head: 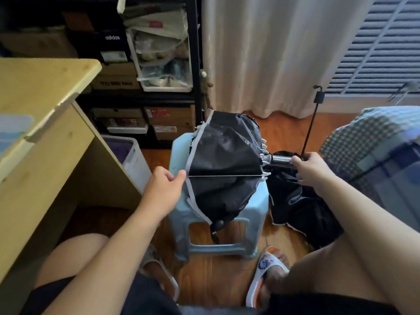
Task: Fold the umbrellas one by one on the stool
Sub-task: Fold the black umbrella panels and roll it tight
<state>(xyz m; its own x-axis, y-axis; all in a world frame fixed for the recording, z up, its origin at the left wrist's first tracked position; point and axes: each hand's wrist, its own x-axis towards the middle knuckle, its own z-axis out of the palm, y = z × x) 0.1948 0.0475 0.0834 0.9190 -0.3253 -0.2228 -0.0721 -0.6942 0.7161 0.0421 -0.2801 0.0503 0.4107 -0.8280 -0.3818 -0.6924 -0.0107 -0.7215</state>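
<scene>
Your left hand (162,189) pinched a rib tip of the black umbrella (223,160) lying on the stool (181,146); your right hand (311,165) gripped its handle (278,160). The limp fabric probably needed gathering along the stiff ribs beside your fingers.

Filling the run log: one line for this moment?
left hand pinches umbrella edge | right hand grips handle | umbrella on stool, unfolded
</scene>
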